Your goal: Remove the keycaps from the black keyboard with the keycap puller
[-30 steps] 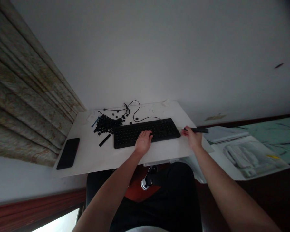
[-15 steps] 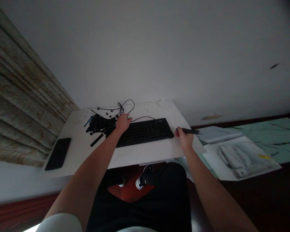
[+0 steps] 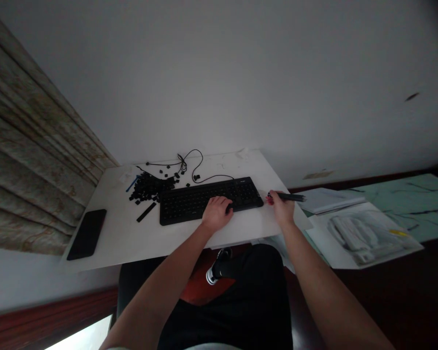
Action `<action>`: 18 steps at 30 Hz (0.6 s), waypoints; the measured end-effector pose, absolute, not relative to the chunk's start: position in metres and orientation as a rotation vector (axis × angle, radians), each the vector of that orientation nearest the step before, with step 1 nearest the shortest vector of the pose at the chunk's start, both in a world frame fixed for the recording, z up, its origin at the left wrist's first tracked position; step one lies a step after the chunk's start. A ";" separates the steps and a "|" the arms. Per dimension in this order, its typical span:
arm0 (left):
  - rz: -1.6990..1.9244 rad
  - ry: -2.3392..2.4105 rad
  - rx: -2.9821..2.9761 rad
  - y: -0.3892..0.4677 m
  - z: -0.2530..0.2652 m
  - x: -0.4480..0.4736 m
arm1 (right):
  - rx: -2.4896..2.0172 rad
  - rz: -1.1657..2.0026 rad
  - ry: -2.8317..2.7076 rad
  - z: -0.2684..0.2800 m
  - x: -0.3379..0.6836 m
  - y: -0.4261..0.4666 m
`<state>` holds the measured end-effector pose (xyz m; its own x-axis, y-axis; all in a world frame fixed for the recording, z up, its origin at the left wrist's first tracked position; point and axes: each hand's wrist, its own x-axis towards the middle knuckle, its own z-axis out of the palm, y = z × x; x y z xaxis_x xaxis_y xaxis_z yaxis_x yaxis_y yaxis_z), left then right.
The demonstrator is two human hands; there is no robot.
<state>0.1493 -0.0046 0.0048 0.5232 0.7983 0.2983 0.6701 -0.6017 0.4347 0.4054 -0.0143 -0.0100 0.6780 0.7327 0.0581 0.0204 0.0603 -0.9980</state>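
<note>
A black keyboard (image 3: 190, 201) lies on the white table, with many of its keys in view. Over its lower middle is my left hand (image 3: 217, 214), fingers curled and thumb brought close to them. Something dark shows at the pinch, too small and dim to name. My right hand (image 3: 282, 206) rests by the keyboard's right end, closed around a slim dark pen-like tool (image 3: 292, 197) that points right. Beyond the keyboard's left end is a pile of loose black keycaps (image 3: 148, 187). A long black key (image 3: 146, 212) lies just below that pile.
A black cable (image 3: 202, 158) loops behind the keyboard. On the white table (image 3: 124, 238), a dark phone-like slab (image 3: 87, 234) lies at the left edge, and a thin blue stick (image 3: 132, 183) is by the keycaps. Papers (image 3: 365, 238) lie right of the table; a curtain (image 3: 29, 160) hangs left.
My left hand has moved from the keycap pile, right and nearer to me, onto the keyboard's lower middle. My right hand stays almost in place with its tool.
</note>
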 end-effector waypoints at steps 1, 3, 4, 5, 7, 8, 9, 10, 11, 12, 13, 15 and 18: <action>0.688 1.239 2.503 -0.005 0.004 0.149 | -1.410 0.631 -0.662 -0.008 0.406 -0.015; 0.675 1.256 2.503 -0.004 0.004 0.148 | -1.385 0.695 -0.628 -0.003 0.406 -0.016; 0.669 1.264 2.502 -0.003 0.005 0.148 | -1.379 0.733 -0.619 0.000 0.404 -0.017; 0.665 1.271 2.499 -0.003 0.005 0.148 | -1.378 0.771 -0.627 0.005 0.401 -0.019; 0.663 1.281 2.494 -0.002 0.006 0.149 | -1.385 0.852 -0.706 0.015 0.390 -0.022; 0.663 1.284 2.495 -0.002 0.006 0.149 | -1.388 0.893 -0.775 0.020 0.382 -0.023; 0.661 1.287 2.499 -0.002 0.006 0.149 | -1.391 0.925 -0.851 0.025 0.372 -0.025; 0.658 1.288 2.507 -0.002 0.005 0.149 | -1.391 0.955 -0.930 0.029 0.362 -0.026; 0.652 1.288 2.518 -0.002 0.005 0.149 | -1.400 0.973 -1.005 0.033 0.352 -0.026; 0.646 1.290 2.528 -0.002 0.005 0.149 | -1.419 0.982 -1.077 0.036 0.343 -0.026; 0.640 1.292 2.538 -0.001 0.005 0.149 | -1.446 0.986 -1.146 0.038 0.335 -0.026; 0.628 1.298 2.553 -0.001 0.005 0.149 | -1.522 0.970 -1.272 0.039 0.326 -0.023; 0.615 1.309 2.563 0.000 0.005 0.149 | -1.611 0.921 -1.388 0.037 0.323 -0.017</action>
<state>0.1493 -0.0004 0.0053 0.5220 0.8083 0.2723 0.7258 -0.5886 0.3561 0.3228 -0.0173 0.0372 0.1327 0.9909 -0.0242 0.4073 -0.0768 -0.9101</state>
